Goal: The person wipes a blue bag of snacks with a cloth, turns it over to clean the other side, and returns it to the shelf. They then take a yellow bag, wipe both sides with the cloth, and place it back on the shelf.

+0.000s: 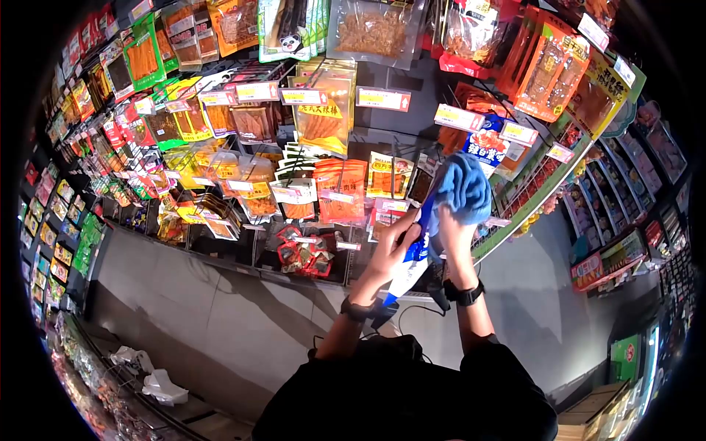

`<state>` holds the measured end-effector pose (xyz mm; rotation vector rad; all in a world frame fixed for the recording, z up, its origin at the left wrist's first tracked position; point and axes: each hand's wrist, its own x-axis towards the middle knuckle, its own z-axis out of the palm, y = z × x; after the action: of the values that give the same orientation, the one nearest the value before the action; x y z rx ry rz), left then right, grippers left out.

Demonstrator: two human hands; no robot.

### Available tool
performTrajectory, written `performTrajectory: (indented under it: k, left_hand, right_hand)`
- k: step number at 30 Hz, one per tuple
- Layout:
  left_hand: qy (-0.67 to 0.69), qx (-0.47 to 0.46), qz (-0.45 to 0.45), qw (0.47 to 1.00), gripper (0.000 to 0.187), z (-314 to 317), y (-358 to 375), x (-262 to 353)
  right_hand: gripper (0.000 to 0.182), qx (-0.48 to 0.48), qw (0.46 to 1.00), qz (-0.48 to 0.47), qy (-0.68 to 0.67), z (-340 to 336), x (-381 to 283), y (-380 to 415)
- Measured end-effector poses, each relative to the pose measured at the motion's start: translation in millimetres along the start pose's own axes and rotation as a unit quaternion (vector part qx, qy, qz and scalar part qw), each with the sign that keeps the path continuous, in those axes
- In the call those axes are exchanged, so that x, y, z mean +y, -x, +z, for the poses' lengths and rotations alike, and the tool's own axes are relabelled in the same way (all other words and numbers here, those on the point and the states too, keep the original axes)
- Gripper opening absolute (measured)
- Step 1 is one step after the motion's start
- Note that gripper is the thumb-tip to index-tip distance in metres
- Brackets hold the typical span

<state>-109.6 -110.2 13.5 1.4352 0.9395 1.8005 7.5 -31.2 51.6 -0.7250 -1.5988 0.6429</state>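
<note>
My left hand (391, 248) is closed around a white and blue snack bag (409, 276), which tilts with its lower blue corner toward me. In my right hand (454, 234) is a bunched blue cloth (465, 188), raised beside the bag's upper end and overlapping it in this view. Just beyond the cloth hangs a dark blue snack packet (488, 144) on the rack. Dark bands circle both my wrists.
Hanging snack packets (323, 117) with price tags fill the rack ahead. Along its bottom runs a divided bin (276, 257) holding red packets. White plastic bags (163, 388) lie at lower left. Toy shelves (610, 191) stand to the right, past the grey floor (198, 309).
</note>
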Motion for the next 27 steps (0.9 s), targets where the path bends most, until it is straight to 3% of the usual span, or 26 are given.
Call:
performTrajectory:
  k: [2,3,4,5,6,7,8,9,11,12,14,17,19,21,23,25,27]
  left_hand:
    - [-0.018,0.047,-0.008,0.999,0.031,1.7,5.0,-10.4]
    - [-0.036,0.051,-0.015,0.998,0.030,-1.8,6.0,-13.5]
    - [-0.004,0.119,0.070,0.990,0.028,2.8,6.8,-17.9]
    - [-0.035,0.155,0.080,0.984,0.026,0.0,8.5,-17.8]
    - [-0.009,0.136,0.048,0.989,0.023,-6.7,6.9,-17.5]
    - [0.018,0.117,0.014,0.993,0.021,-12.2,6.2,-18.6]
    - [0.033,0.136,0.098,0.985,0.017,-15.8,4.6,-31.9]
    - [0.097,0.170,0.026,0.980,0.018,-13.3,6.3,-21.7]
    - [0.067,0.089,-0.026,0.993,0.022,-42.0,8.4,-35.2]
    - [0.118,0.092,-0.033,0.988,0.021,-40.8,4.4,-34.2]
    - [0.220,0.099,-0.048,0.969,0.023,-38.2,-3.0,-32.1]
    - [0.323,0.086,-0.171,0.927,0.020,-36.8,4.1,-25.7]
    - [0.213,0.020,-0.129,0.968,0.016,-47.7,4.8,-67.4]
    - [0.151,0.003,-0.077,0.986,0.016,-39.9,1.8,-62.6]
    - [0.089,-0.015,-0.057,0.994,0.017,-43.2,7.1,-58.7]
    - [0.153,-0.004,-0.082,0.985,0.023,-29.9,8.5,-22.9]
    - [0.149,0.023,-0.092,0.984,0.029,-32.8,14.8,-30.0]
  right_hand:
    - [0.038,-0.010,0.999,-0.026,-0.032,4.6,-33.2,-14.1]
    - [0.043,-0.044,0.998,-0.029,-0.044,3.9,-24.0,-15.0]
    - [0.046,-0.035,0.998,-0.059,-0.013,4.8,-23.2,-10.0]
    - [0.049,-0.027,0.995,-0.090,0.018,5.1,-22.8,-1.5]
    - [0.058,-0.050,0.998,-0.036,0.006,1.6,-11.8,13.4]
    - [0.066,-0.079,0.993,0.007,-0.087,1.4,-5.7,23.1]
    - [0.067,-0.123,0.987,0.047,-0.091,-0.7,-16.6,32.6]
    - [0.069,-0.163,0.978,0.090,-0.094,-4.5,-27.2,42.7]
    - [0.068,-0.161,0.984,0.043,-0.053,-6.5,-2.6,68.8]
    - [0.069,-0.204,0.976,0.063,-0.043,-8.2,0.5,75.0]
    - [0.072,-0.160,0.981,0.062,-0.086,-6.0,-5.6,87.1]
    - [0.073,-0.154,0.984,0.058,-0.061,-10.6,-10.1,76.8]
    - [0.068,-0.089,0.993,0.028,-0.072,-8.9,-15.5,57.2]
    - [0.061,-0.055,0.993,-0.068,0.078,-14.7,-13.2,33.4]
    - [0.057,-0.043,0.998,-0.039,-0.019,-15.0,7.6,12.3]
    - [0.058,-0.051,0.995,-0.006,-0.083,-17.0,1.6,-4.0]
    - [0.060,-0.126,0.986,0.001,-0.111,-21.4,-12.5,-17.6]
